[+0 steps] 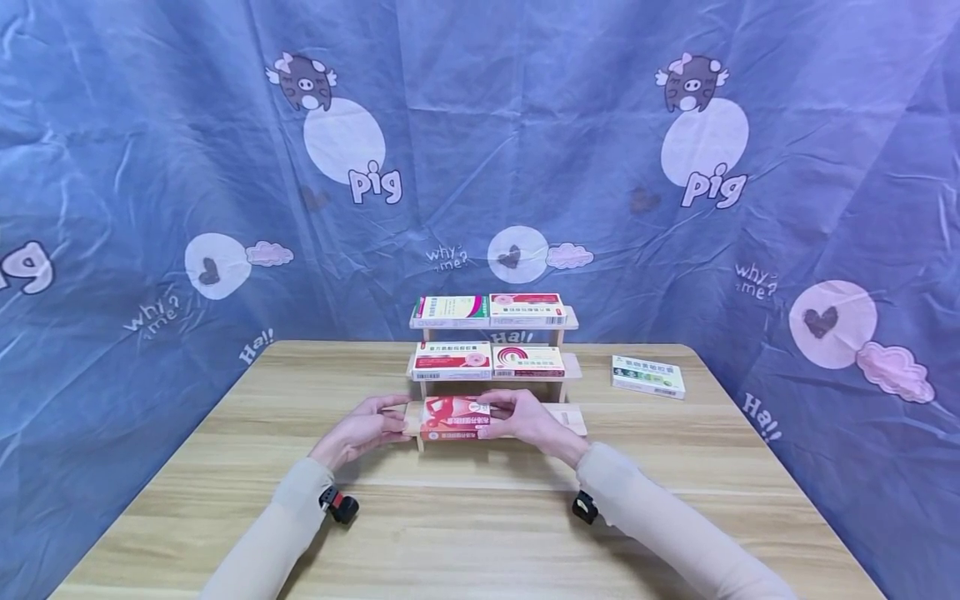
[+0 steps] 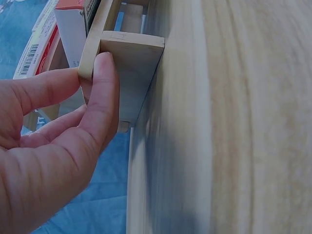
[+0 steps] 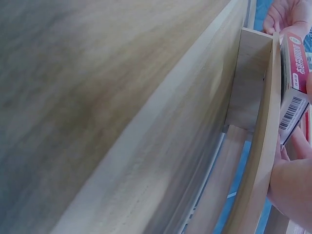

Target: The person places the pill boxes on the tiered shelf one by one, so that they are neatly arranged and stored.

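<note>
A three-tier wooden display rack (image 1: 573, 419) stands on the table with medicine boxes on its steps. My left hand (image 1: 365, 428) pinches the left end of the lowest step; in the left wrist view, thumb and finger lie on either side of the board end (image 2: 92, 54). On that same step, toward its left, is a red medicine box (image 1: 453, 414). My right hand (image 1: 527, 420) grips this box by its right end, thumb at the front and fingers behind. The right wrist view shows the box's barcoded end (image 3: 291, 113) just above the step, contact unclear.
Two medicine boxes sit on the middle step, a red-and-white one (image 1: 452, 361) and one with red arcs (image 1: 528, 361). On the top step are a green-edged box (image 1: 452, 307) and another red-and-white box (image 1: 526, 308). A white-and-green box (image 1: 647, 376) lies on the table at right.
</note>
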